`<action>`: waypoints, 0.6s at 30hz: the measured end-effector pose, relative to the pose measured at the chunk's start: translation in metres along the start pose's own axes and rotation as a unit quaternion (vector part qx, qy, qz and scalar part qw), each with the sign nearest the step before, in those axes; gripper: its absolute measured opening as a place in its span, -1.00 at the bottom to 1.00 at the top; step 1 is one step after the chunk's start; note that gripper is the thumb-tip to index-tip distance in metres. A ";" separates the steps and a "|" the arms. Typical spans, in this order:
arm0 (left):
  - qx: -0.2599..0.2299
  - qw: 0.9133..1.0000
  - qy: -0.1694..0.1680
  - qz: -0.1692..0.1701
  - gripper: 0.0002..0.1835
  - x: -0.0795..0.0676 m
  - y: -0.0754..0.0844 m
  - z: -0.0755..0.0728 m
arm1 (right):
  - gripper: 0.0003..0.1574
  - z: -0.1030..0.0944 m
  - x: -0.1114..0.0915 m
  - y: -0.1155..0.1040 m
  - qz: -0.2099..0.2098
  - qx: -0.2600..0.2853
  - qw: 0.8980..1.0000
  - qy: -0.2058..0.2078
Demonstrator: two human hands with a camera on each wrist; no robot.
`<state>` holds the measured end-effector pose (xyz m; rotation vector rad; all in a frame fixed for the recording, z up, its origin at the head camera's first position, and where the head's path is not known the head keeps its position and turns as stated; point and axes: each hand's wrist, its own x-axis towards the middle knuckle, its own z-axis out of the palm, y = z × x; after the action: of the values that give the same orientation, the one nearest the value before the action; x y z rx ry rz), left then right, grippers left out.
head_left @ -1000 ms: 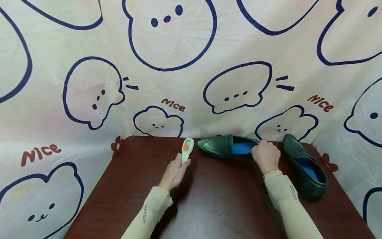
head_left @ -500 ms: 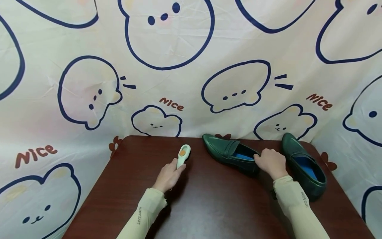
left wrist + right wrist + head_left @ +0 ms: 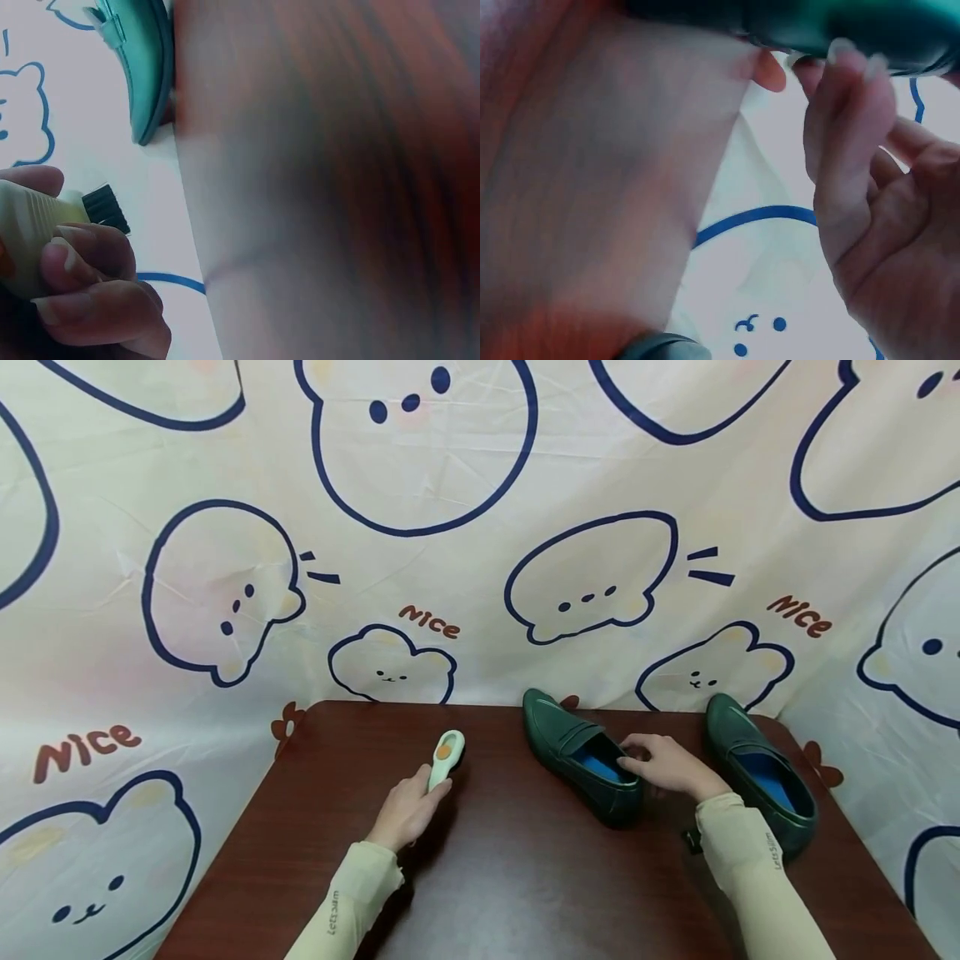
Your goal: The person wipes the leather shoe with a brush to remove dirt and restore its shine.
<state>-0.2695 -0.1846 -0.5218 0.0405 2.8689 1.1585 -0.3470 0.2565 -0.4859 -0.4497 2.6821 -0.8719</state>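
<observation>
In my left hand point(image 3: 407, 810) I hold a small brush point(image 3: 447, 757) by its pale green handle, which has an orange button. Its black bristles point(image 3: 107, 208) stick out past my fingers in the left wrist view. My right hand point(image 3: 670, 766) is at the open rear of a dark green loafer point(image 3: 557, 745), pinching the rim on its right side. This shoe has a blue insole and stands upright, toe toward the back left. In the right wrist view the thumb point(image 3: 853, 127) meets the green side of the shoe.
A matching green loafer point(image 3: 789, 822) stands to the right, beside my right forearm, toe toward the back. The brown wooden table point(image 3: 517, 877) ends at a patterned cloth backdrop point(image 3: 480, 568) behind and at both sides.
The held loafer has turned from lying sideways to pointing back left, its heel swinging toward me. My right hand has shifted from its heel to the side rim. The brush has moved left and nearer.
</observation>
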 end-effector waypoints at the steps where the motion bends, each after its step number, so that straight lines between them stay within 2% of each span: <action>1: -0.002 1.000 0.000 -0.005 -0.66 -0.001 -0.002 -0.001 | -0.41 0.002 0.001 0.000 0.001 0.000 1.000 -0.005; 4: -0.004 1.000 0.002 -0.012 -0.66 -0.004 -0.008 -0.006 | -0.37 0.009 0.003 -0.002 -0.008 -0.019 1.000 -0.004; 6: -0.006 1.000 0.004 -0.017 -0.65 -0.006 -0.013 -0.010 | -0.43 0.014 0.006 -0.006 -0.025 -0.026 0.999 0.011; 11: -0.007 1.000 0.013 -0.026 -0.58 -0.013 -0.032 -0.025 | -0.61 0.036 0.009 -0.023 -0.037 0.051 0.997 0.044; 14: -0.006 0.999 0.024 -0.040 -0.57 -0.017 -0.047 -0.036 | -0.57 0.053 0.010 -0.038 -0.029 0.104 0.993 0.052; 18: 0.005 0.997 0.033 -0.063 -0.56 -0.021 -0.068 -0.053 | -0.50 0.077 0.016 -0.065 -0.017 0.134 0.989 0.064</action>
<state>-0.2523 -0.2709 -0.5301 -0.1798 2.8852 1.1424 -0.3207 0.1606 -0.5086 -0.3899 2.6199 -1.2910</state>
